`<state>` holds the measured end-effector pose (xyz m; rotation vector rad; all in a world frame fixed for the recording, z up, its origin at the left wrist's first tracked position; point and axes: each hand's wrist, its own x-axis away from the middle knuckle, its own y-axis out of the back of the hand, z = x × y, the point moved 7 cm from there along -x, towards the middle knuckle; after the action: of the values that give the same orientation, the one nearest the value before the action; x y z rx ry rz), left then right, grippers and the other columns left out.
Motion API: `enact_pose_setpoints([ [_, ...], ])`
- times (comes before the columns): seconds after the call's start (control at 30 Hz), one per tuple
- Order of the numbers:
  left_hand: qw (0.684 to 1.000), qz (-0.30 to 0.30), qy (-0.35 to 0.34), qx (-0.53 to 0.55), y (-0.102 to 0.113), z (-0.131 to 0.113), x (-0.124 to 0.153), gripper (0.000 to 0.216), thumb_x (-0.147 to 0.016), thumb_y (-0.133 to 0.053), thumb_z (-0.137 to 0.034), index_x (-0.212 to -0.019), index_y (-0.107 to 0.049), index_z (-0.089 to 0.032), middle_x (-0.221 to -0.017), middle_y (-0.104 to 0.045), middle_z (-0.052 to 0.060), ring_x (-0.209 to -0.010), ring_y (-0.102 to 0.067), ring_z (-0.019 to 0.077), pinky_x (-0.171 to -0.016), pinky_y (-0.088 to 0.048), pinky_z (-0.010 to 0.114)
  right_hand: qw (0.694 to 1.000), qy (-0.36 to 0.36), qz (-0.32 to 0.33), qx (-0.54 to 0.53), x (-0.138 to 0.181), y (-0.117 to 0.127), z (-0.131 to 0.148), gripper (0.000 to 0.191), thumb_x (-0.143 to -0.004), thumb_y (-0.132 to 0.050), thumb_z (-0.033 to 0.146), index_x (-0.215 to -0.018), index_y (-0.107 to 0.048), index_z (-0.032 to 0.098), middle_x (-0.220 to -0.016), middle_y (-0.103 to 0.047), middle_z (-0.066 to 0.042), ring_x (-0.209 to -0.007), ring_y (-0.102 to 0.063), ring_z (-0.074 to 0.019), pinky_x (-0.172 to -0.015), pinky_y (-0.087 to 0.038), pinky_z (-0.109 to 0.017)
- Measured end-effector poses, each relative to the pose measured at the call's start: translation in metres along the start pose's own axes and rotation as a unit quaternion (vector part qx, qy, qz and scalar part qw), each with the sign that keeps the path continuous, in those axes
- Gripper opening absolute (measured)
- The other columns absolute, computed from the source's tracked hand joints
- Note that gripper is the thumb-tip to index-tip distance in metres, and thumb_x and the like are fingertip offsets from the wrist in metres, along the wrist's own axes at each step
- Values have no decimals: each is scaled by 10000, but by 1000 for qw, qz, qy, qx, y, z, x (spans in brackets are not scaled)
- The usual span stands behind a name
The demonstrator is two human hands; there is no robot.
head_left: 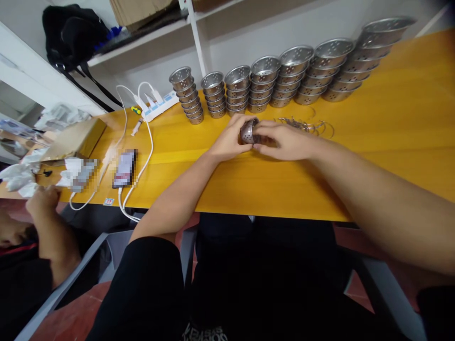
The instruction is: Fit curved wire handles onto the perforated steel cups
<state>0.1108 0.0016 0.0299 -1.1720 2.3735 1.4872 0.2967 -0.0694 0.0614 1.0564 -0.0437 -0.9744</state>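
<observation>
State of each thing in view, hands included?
Perforated cup: tilted, held at the hands
Left hand: curled around the cup
Right hand: fingers at the cup, exact contact unclear
Cup stacks: seven, in a row, openings up
Wire pieces: loose, tangled
Phone: screen lit, cable plugged in
Power strip: plugs inserted
Black bag: straps hanging down

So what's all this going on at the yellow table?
A seated person is holding a small perforated metal cup in the left hand, with the fingers of the right hand up against it. Beyond, seven stacks of similar cups stand in a row on the yellow table. Thin curved metal pieces lie loose beyond the right hand.
</observation>
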Motion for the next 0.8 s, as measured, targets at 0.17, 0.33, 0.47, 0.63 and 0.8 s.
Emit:
enact_pose_setpoints([
  [0.17,1000,16,18,-16,3,-2,2,852,-1054,-982,-558,-1770,-621,-269,-1792,-694,229,-1774,-651,466,-1575,-520,686,999,-43,-22,-3,2,5,-2,338,-1170,-759,641,-1144,-900,334,-1258,-842,-134,-1104,-797,-402,-1110,-697,-635],
  [0.33,999,15,37,-20,10,-6,5,838,-1033,-979,-556,-1744,-632,-280,-1784,-706,224,-1771,-657,466,-1549,-557,690,995,-93,-26,-12,5,7,-6,461,-1140,-807,703,-1466,-941,407,-1386,-843,-135,-1164,-805,-424,-1179,-698,-643],
  [0.47,999,24,46,3,8,-7,6,868,-1011,-1007,-590,-1742,-667,-268,-1766,-732,221,-1714,-694,458,-1510,-600,670,998,-68,-13,-11,3,3,-5,385,-1148,-787,695,-1264,-969,376,-1347,-828,-146,-1342,-782,-454,-1326,-638,-688],
  [0.63,999,30,37,-5,8,-3,5,899,-1005,-1020,-570,-1775,-666,-270,-1788,-716,231,-1755,-656,477,-1566,-531,709,997,-81,-13,-16,3,3,-11,438,-1130,-812,765,-1071,-873,335,-1218,-802,-144,-1185,-766,-419,-1179,-688,-645],
  [0.8,999,36,23,-17,9,-6,4,817,-1076,-935,-484,-1801,-629,-264,-1807,-663,249,-1789,-639,476,-1595,-491,702,992,-108,-60,-17,4,13,-11,594,-1125,-787,916,-1020,-804,332,-1090,-787,-139,-1121,-764,-428,-1115,-669,-644],
])
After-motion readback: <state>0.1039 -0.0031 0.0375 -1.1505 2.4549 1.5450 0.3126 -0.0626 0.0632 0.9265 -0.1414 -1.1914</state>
